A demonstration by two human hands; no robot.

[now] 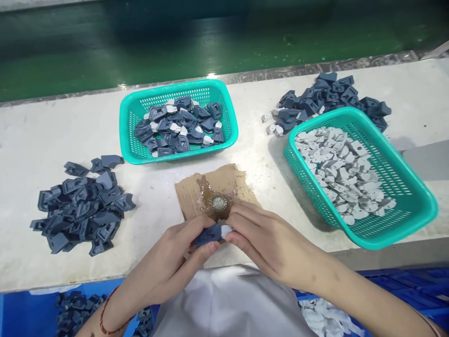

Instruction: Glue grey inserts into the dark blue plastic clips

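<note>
Close to the table's front edge, my left hand [191,245] is closed around a dark blue plastic part [209,235]. My right hand [257,234] pinches a small white plastic piece [226,230], which meets the right end of the blue part. Whether the two are joined I cannot tell, since fingers cover much of both. Just beyond my fingers lies a torn piece of brown cardboard [191,194] with wet-looking stains. A small round metal-rimmed object [219,203] rests on it.
A green basket [178,159] holds blue parts, several with white pieces attached. Another green basket [382,238] at right contains white pieces. Loose blue parts form a left pile [84,206] and a back-right pile [326,96]. Blue crates [28,311] stand below the table edge.
</note>
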